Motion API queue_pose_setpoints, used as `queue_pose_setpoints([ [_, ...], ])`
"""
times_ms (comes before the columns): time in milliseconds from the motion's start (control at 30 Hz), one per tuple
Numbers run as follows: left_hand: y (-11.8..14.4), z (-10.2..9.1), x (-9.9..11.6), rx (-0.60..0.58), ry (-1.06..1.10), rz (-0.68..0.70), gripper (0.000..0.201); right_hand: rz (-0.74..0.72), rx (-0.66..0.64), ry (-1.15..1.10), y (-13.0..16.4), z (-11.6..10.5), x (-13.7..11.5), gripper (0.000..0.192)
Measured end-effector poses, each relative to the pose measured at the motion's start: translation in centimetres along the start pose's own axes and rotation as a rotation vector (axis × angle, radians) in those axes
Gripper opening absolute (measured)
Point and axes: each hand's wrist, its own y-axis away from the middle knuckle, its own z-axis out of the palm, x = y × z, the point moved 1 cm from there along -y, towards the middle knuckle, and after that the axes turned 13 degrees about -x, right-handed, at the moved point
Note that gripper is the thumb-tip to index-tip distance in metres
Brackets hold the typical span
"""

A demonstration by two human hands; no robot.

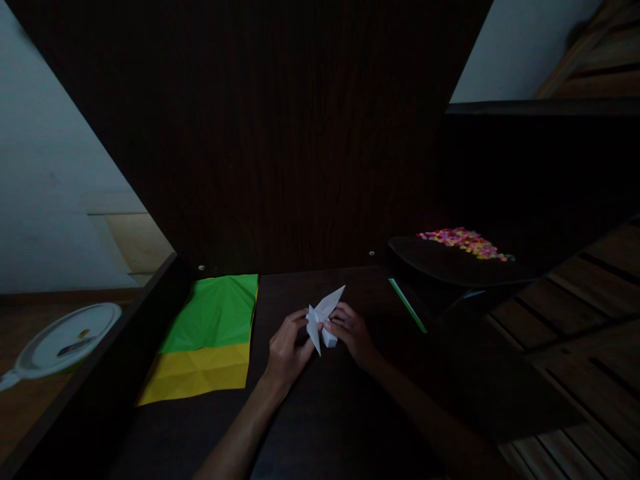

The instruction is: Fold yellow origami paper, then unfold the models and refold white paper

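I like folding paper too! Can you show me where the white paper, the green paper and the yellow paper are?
White paper (325,313), head view, middle of the folded shape.
Green paper (215,313), head view, middle of the sheet.
Yellow paper (200,373), head view, middle of the bare strip.

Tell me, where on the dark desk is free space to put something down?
Bare desk lies near the person, between the forearms. Another free patch lies right of the right hand, below the green strip. Crowded: left side, under green sheet and yellow sheet; centre, white folded paper.
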Motion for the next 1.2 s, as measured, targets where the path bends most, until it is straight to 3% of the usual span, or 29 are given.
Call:
queue_pose_setpoints([
  [167, -0.4, -0.1, 0.0, 0.012, 0.1, -0.095, 0.017, 0.034, -0.049, 0.099, 0.3, -0.2, 0.1, 0.022],
  [400, -0.7, 0.6, 0.0, -0.057, 0.353, -0.254, 0.019, 0.026, -0.08, -0.13, 0.1, -0.6, 0.5, 0.04],
  [567, -1.0, 0.4, 0.1, -0.114, 0.742, -0.481, 0.021, -0.036, 0.029, 0.11, 0.0, -0.7, 0.2, 0.027],
  [767, -1.1, 0.1, -0.2, -0.106, 0.728, -0.606, 0.019, -0.072, 0.107, 0.143, 0.2, -0.3, -0.8, 0.021],
  [967, -1.3, 0.5, -0.1, -0.116, 0.736, -0.633, 0.022, -0.009, 0.146, 0.092, 0.1, -0.5, -0.2, 0.03],
  [1200, -1.3, 0.5, 0.0, -0.117, 0.8, -0.65, 0.028, -0.037, 0.168, 0.087, 0.0, -0.5, -0.1, 0.035],
])
